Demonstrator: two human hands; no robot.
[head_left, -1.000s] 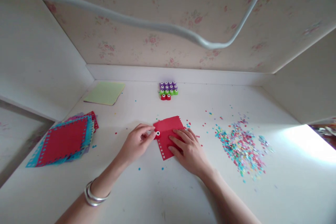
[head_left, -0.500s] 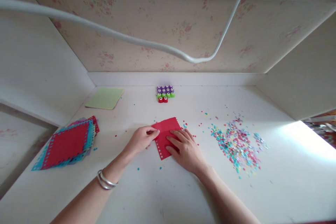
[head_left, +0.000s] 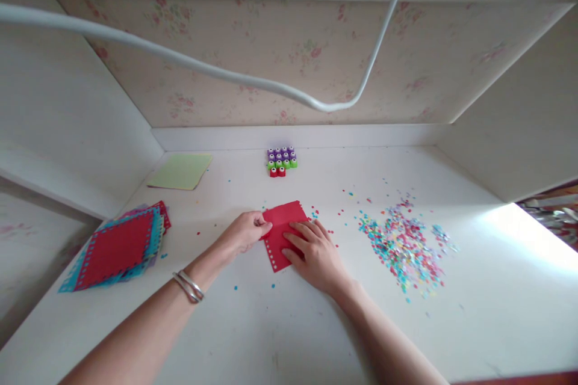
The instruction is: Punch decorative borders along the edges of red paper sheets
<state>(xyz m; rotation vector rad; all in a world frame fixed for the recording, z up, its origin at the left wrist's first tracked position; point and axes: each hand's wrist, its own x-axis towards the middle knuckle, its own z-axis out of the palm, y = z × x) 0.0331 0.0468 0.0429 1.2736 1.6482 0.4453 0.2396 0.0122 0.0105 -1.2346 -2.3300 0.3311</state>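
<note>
A red paper sheet (head_left: 284, 219) lies on the white desk (head_left: 280, 325), with a row of punched holes along its lower left edge. My left hand (head_left: 244, 233) is closed in a pinch at the sheet's left edge, around a small red punch that its fingers almost hide. A silver bangle sits on that wrist. My right hand (head_left: 316, 254) lies flat on the sheet's right half with its fingers stretched out, holding the paper down.
A stack of punched red and blue sheets (head_left: 115, 248) lies at the left, with a pale green sheet (head_left: 180, 169) behind it. Several small purple, green and red punches (head_left: 280, 160) stand at the back. Confetti (head_left: 401, 246) is piled to the right. A white cable (head_left: 271, 82) hangs overhead.
My left hand's fingers have closed over the punch, hiding its white top. Both hands stay at the red sheet; the view has tipped slightly.
</note>
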